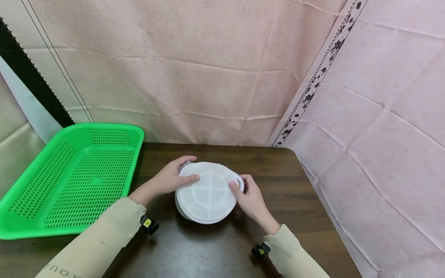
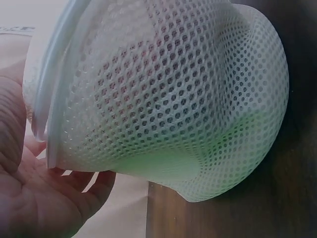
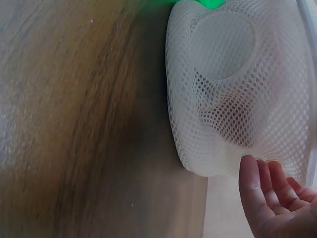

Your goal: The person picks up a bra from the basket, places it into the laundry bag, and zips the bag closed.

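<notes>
A round white mesh laundry bag (image 1: pixel 208 197) stands on the table, its flat mesh top facing up. My left hand (image 1: pixel 172 177) grips its left side, thumb on top and fingers round the far edge. On the right, my right hand (image 1: pixel 251 196) holds the rim, with the thumb on top and the fingers down the side. The left wrist view has the bag's honeycomb mesh wall (image 2: pixel 168 94) and pale rim close up. In the right wrist view a smooth round patch (image 3: pixel 225 44) shows in the mesh. What the bag contains cannot be made out.
A large green plastic basket (image 1: pixel 135 154) with slotted walls stands left of my left arm. The dark wooden table (image 1: pixel 278 166) ends at a pale patterned cloth (image 1: pixel 208 77) hanging behind it. More cloth (image 1: pixel 382 135) hangs along the right side.
</notes>
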A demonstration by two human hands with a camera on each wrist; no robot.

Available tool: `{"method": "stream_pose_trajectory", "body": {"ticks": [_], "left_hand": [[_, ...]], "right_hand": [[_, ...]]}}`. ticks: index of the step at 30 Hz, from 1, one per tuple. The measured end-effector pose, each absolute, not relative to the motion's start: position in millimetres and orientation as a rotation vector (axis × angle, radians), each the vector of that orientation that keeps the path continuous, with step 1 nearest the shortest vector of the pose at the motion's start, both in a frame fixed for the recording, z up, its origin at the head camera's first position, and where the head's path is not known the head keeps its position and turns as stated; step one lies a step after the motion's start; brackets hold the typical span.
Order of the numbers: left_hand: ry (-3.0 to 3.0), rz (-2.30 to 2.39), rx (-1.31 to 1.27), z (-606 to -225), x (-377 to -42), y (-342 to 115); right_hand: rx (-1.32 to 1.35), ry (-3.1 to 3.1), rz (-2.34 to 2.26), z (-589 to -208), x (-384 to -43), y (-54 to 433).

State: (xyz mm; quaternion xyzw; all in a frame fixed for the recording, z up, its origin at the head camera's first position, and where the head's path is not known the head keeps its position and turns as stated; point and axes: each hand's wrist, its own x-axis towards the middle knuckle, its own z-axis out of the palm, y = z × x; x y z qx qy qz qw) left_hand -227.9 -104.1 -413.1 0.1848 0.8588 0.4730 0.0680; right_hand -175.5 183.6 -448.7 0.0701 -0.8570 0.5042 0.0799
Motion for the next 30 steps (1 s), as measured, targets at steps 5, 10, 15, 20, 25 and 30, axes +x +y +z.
{"method": "stream_pose_trajectory", "body": {"ticks": [5, 10, 15, 20, 25, 30], "left_hand": [[2.571, 1.399, 0.593, -412.4, -225.4, -102.5], [2.578, 1.370, 0.623, -411.0, -223.2, -100.2], [2.624, 1.326, 0.664, -408.0, -220.9, -93.3], [2.704, 1.228, 0.655, -407.2, -218.7, -82.7], [2.742, 1.192, 0.675, -407.0, -215.9, -77.0], [2.736, 1.230, 0.666, -407.2, -213.5, -74.1]], "right_hand": [[0.205, -2.539, 1.540, -449.6, -176.6, 181.6], [0.225, -2.507, 1.608, -445.9, -174.4, 178.5], [0.260, -2.512, 1.623, -420.7, -161.0, 169.1], [0.323, -2.500, 1.614, -414.5, -156.7, 167.0], [0.396, -2.495, 1.598, -415.6, -156.9, 169.1], [0.403, -2.469, 1.548, -415.3, -161.3, 173.7]]}}
